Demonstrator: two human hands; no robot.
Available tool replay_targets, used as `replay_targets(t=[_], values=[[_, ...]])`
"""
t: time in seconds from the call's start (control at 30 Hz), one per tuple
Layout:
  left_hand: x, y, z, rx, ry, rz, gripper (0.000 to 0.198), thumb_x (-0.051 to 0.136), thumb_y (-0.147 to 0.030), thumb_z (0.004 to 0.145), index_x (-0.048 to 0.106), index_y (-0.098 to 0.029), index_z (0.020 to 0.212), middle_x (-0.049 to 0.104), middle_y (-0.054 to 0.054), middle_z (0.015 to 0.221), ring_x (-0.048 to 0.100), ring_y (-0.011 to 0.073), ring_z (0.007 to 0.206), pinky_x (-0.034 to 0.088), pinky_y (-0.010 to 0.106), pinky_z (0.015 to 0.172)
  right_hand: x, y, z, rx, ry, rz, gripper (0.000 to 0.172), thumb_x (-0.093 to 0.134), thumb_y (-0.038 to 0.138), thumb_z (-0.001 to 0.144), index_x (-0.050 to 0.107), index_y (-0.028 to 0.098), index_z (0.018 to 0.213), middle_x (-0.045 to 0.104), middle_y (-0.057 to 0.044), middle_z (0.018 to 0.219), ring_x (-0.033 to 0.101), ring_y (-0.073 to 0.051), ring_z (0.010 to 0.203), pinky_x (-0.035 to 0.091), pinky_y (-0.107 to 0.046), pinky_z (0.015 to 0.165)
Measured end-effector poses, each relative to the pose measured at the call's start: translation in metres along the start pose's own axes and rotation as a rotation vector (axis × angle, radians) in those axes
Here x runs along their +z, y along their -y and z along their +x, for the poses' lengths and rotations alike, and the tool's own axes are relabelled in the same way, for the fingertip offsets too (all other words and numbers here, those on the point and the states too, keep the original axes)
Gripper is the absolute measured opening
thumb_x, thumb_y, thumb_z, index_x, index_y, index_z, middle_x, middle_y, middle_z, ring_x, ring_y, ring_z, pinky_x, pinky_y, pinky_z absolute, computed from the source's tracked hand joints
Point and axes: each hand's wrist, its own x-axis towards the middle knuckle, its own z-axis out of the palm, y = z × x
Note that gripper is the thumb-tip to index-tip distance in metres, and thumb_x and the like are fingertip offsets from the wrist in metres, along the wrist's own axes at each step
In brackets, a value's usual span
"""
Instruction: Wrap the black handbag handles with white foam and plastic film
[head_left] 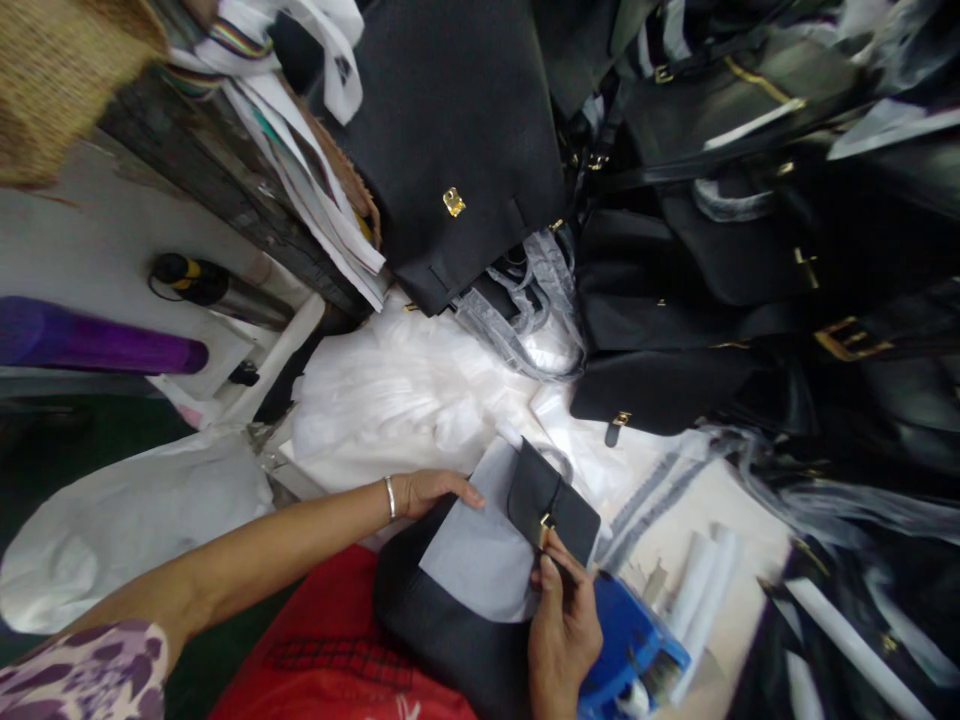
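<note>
A black bag with a short flap lies tilted against my lap. A sheet of white tissue paper covers part of its front, reaching under the flap. My left hand grips the bag's far left edge, its thumb pressing on the tissue paper and its other fingers mostly hidden. At the gold clasp on the flap, my right hand is closed, with fingertips pinching the flap's edge by the clasp. The bag's underside is out of sight.
Several black bags with gold fittings and plastic-wrapped handles are piled behind and to the right. White tissue paper heaps on the table ahead. A blue basket stands at right. Bottles, one purple, are at left.
</note>
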Motion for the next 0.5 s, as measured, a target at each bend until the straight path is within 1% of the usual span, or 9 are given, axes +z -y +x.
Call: replay_targets(t=[0.1,0.2,0.27,0.33,0.4,0.47,0.5], values=[[0.000,0.000,0.000,0.002,-0.008,-0.006,0.031,0.078,-0.026,0.057,0.073,-0.015,0.086,0.077,0.009,0.090,0.071,0.0232,0.082,0.053,0.033,0.081,0.001,0.000,-0.001,0.047,-0.010,0.036,0.034,0.060,0.046,0.087,0.066,0.018,0.105,0.068,-0.013,0.122,0.068,-0.021,0.092,0.054,-0.028,0.070],[0.001,0.000,0.000,0.005,-0.013,-0.015,0.031,0.077,-0.025,0.057,0.073,-0.015,0.087,0.077,0.008,0.090,0.071,0.0222,0.080,0.053,0.033,0.082,0.002,-0.004,-0.002,-0.013,0.011,0.019,0.031,0.058,0.043,0.090,0.066,0.018,0.107,0.067,-0.013,0.123,0.068,-0.021,0.096,0.055,-0.028,0.070],[0.000,0.000,0.000,0.006,-0.013,-0.025,0.031,0.077,-0.025,0.058,0.073,-0.015,0.088,0.078,0.009,0.090,0.071,0.0215,0.080,0.053,0.032,0.083,0.001,-0.008,-0.001,-0.130,0.057,-0.064,0.027,0.056,0.040,0.092,0.067,0.019,0.107,0.067,-0.011,0.123,0.067,-0.022,0.104,0.055,-0.029,0.077],[0.000,0.001,0.000,0.005,-0.011,-0.035,0.031,0.078,-0.026,0.059,0.073,-0.014,0.087,0.077,0.010,0.090,0.071,0.0215,0.080,0.053,0.032,0.083,0.000,-0.010,0.000,-0.300,0.110,-0.185,0.024,0.054,0.035,0.094,0.066,0.020,0.110,0.068,-0.010,0.123,0.065,-0.021,0.110,0.053,-0.032,0.088],[-0.001,0.001,0.001,-0.001,-0.012,-0.045,0.032,0.078,-0.026,0.059,0.073,-0.013,0.087,0.077,0.011,0.089,0.071,0.0221,0.079,0.053,0.033,0.082,-0.001,-0.010,0.000,-0.468,0.154,-0.331,0.024,0.054,0.029,0.095,0.064,0.020,0.115,0.067,-0.009,0.124,0.064,-0.021,0.114,0.049,-0.033,0.095],[-0.003,0.003,0.002,-0.009,-0.019,-0.058,0.033,0.077,-0.027,0.059,0.073,-0.011,0.088,0.077,0.012,0.087,0.071,0.0229,0.078,0.052,0.034,0.083,0.001,-0.008,-0.001,-0.587,0.191,-0.478,0.027,0.053,0.026,0.096,0.062,0.020,0.121,0.065,-0.010,0.129,0.064,-0.021,0.114,0.050,-0.033,0.096],[-0.003,0.003,0.002,-0.014,-0.023,-0.065,0.034,0.077,-0.027,0.059,0.073,-0.011,0.088,0.077,0.012,0.086,0.071,0.0232,0.079,0.052,0.034,0.084,0.002,-0.006,-0.001,-0.619,0.207,-0.543,0.030,0.052,0.026,0.096,0.061,0.019,0.124,0.063,-0.010,0.132,0.064,-0.022,0.114,0.051,-0.033,0.094]])
